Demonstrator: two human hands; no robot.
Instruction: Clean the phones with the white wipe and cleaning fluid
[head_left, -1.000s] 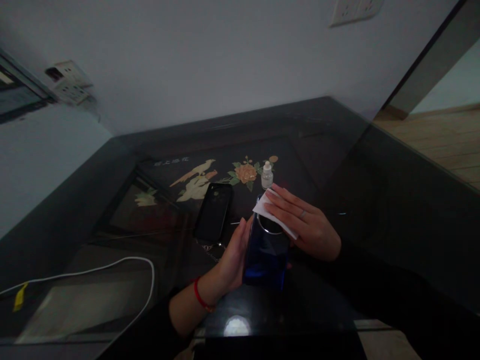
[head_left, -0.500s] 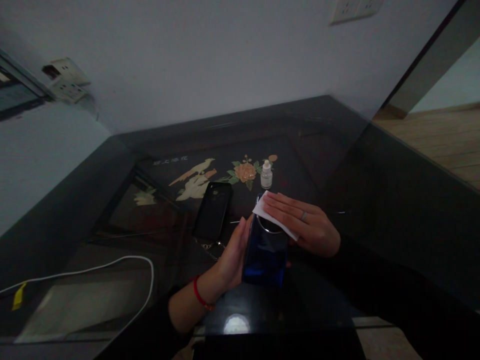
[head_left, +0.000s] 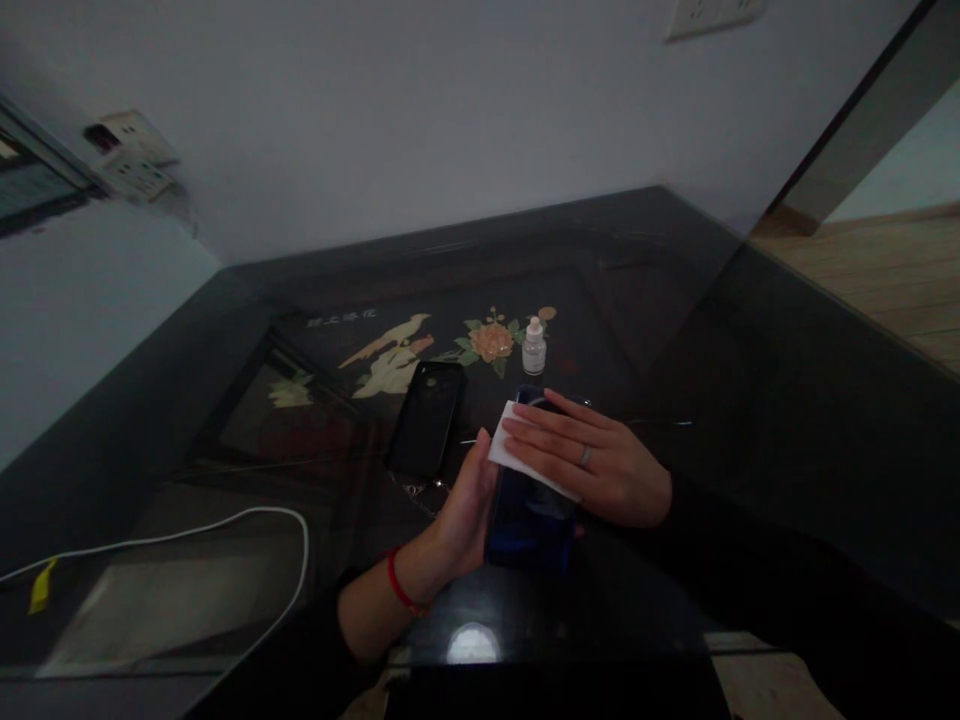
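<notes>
My left hand (head_left: 466,515) is wrapped round a dark blue smartphone (head_left: 529,530), its thumb along the left edge and a fingertip showing at the right. The phone's glossy back faces up. Across its upper part lies a folded white wipe (head_left: 504,448), held down under the flattened fingers of my right hand (head_left: 589,455). The round camera ring is mostly covered by that hand. Just left of the phone a black phone case (head_left: 426,420) lies with its inside up and a chain strap (head_left: 424,495) at its lower end. Beyond the phone stands a small dropper-like bottle (head_left: 534,350) with a white cap.
The dark glossy table (head_left: 645,310) has a bird-and-flower picture in its top and meets the wall behind. A white cable (head_left: 225,520) with a yellow tag (head_left: 42,588) curves over the left side. Wall sockets (head_left: 135,155) are at the upper left.
My right hand has slid the wipe down and slightly left over the phone's back, off the top of the camera ring. My left hand keeps its hold on the phone.
</notes>
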